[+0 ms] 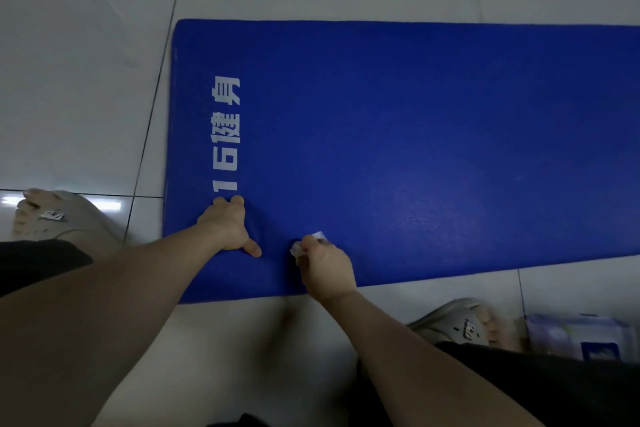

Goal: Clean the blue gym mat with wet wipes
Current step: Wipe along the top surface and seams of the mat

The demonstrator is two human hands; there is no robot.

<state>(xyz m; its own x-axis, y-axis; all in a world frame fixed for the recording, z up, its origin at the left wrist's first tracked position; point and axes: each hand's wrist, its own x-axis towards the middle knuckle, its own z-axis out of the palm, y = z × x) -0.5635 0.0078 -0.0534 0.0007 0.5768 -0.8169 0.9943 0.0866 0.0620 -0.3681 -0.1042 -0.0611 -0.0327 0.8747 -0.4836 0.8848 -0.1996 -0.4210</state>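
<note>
Right hand pinches wet wipe on blue mat; left hand presses beside.

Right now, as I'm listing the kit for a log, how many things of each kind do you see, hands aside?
Blue gym mat: 1
Wet wipe, in the right hand: 1
Purple-white pack, likely wipes: 1
Beige shoes: 2
Total: 5

The head camera looks steeply down, close above the mat.
</note>
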